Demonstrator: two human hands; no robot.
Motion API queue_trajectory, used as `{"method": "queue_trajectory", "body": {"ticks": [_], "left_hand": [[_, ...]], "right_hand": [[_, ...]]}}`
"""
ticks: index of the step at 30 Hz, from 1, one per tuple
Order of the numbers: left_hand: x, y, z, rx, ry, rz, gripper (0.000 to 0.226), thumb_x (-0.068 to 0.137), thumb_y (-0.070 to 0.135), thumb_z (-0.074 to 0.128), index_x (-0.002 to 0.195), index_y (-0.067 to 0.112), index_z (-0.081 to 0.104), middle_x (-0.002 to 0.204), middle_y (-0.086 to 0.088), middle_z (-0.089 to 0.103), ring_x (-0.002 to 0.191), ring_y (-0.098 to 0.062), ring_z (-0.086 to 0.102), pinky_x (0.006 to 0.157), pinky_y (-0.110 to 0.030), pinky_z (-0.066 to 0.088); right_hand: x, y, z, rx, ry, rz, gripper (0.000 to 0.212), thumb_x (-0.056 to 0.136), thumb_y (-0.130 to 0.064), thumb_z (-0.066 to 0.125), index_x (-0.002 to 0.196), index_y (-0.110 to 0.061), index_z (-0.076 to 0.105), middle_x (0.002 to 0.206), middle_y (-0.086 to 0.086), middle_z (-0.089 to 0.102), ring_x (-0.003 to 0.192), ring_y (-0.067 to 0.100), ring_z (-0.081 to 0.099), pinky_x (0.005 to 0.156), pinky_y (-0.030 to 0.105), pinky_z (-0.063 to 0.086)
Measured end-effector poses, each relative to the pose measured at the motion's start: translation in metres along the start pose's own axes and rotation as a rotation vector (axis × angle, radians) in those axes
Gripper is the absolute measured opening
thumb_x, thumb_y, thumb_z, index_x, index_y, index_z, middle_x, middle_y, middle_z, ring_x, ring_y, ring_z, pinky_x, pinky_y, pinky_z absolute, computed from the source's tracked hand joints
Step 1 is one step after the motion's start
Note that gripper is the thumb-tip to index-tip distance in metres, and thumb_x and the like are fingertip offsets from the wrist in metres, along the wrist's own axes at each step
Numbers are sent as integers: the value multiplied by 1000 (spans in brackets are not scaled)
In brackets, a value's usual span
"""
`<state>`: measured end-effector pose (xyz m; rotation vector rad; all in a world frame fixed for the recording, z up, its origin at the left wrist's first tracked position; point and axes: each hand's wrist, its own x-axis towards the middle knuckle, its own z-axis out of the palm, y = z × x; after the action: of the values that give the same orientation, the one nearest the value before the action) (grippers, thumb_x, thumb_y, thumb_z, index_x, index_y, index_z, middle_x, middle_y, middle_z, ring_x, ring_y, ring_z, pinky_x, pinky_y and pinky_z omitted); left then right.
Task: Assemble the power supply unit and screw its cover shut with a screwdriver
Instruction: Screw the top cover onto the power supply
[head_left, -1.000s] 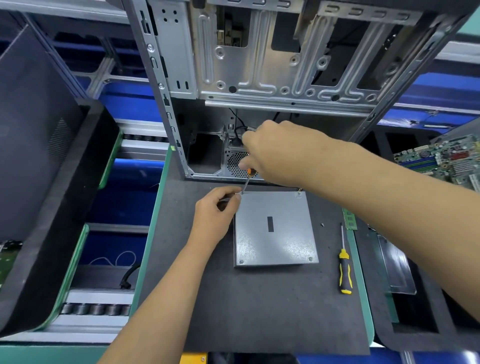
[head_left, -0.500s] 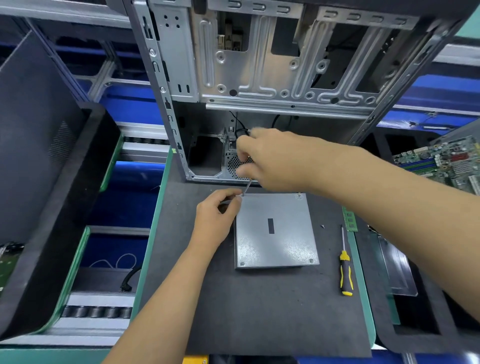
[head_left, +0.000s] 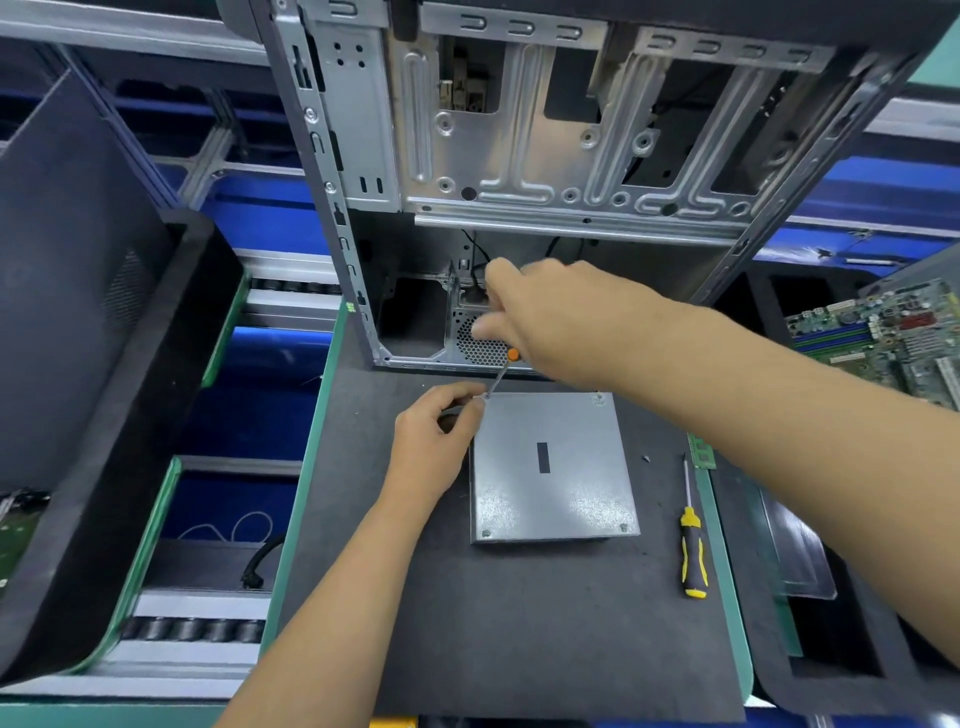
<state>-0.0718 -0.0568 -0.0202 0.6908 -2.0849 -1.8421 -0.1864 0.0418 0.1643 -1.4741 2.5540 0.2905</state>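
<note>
Barely any movement since a second earlier: right hand (head_left: 550, 325) kept its grip on the orange-handled screwdriver (head_left: 500, 374), tip on the far-left corner of the flat grey metal power supply cover (head_left: 550, 467). Left hand (head_left: 436, 447) pinched at that corner, likely steadying the screw; the screw itself was hidden. Cover lay on the dark table (head_left: 519, 623), just in front of the open silver computer chassis (head_left: 519, 156). Spare yellow-black screwdriver (head_left: 692, 551) lay right of cover.
</note>
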Motion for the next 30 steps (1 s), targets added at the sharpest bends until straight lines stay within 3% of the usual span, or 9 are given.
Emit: {"method": "queue_trajectory", "body": {"ticks": [3,7,11,14,18,22,25,27,30], "left_hand": [[1,2,0,9,-2,9,18,96,15,66,103,29,73,102,11,73,94,1,66,78,-7,47],[0,2,-1,9,-7,11,18,96,16,66,103,31,73,103,12,73,95,2,66,79,-8,48],[0,2,-1,10,-6,11,18,96,15,66,103,30,73,102,12,73,95,2,66,78,-8,48],[0,0,-1,2,-9,-6,17,96,16,65,106,26,74,105,9,73,98,-1,66,83,-12,50],[1,0,-1,16,-11,4,16,96,17,65,106,27,74,105,9,73,96,2,66,81,-10,48],[1,-1,-1,7,-13,-3,16,96,18,65,105,29,73,105,11,73,99,0,66,84,-13,50],[0,1,-1,1,-12,14,20,96,16,65,102,34,72,103,11,73,95,2,66,80,-9,48],[0,2,-1,10,-20,14,19,96,17,65,102,35,72,104,12,73,96,2,66,80,-9,48],[0,2,-1,6,-13,15,20,96,18,66,100,37,71,103,13,73,96,2,66,80,-8,48]], "right_hand": [[-1,0,-1,74,-44,-38,13,99,-21,50,111,-17,44,112,7,41,84,32,56,76,46,49],[-1,0,-4,9,-58,-16,20,105,-31,44,124,-25,49,101,1,43,82,28,53,66,38,41],[-3,-4,-4,50,-37,-68,11,102,-29,49,106,-19,46,109,4,44,75,19,52,68,33,40],[-3,-5,-7,26,-49,34,34,101,-53,41,99,-19,45,90,1,43,79,28,48,67,35,36],[-4,-6,-6,169,-71,-44,12,98,-23,53,103,-21,42,105,0,38,73,17,47,64,30,33],[-4,-10,-6,93,-13,53,20,103,-39,46,109,-20,47,89,3,41,76,27,47,62,36,36],[-5,-10,-3,185,-13,14,18,96,-27,55,105,-19,41,106,4,36,69,20,47,60,37,39],[-3,-9,-1,92,-28,27,14,99,-22,55,107,-18,44,99,3,38,79,26,54,66,40,45],[-2,-7,-3,88,-61,82,24,102,-35,53,116,-17,48,89,1,37,89,31,50,67,38,42]]}}
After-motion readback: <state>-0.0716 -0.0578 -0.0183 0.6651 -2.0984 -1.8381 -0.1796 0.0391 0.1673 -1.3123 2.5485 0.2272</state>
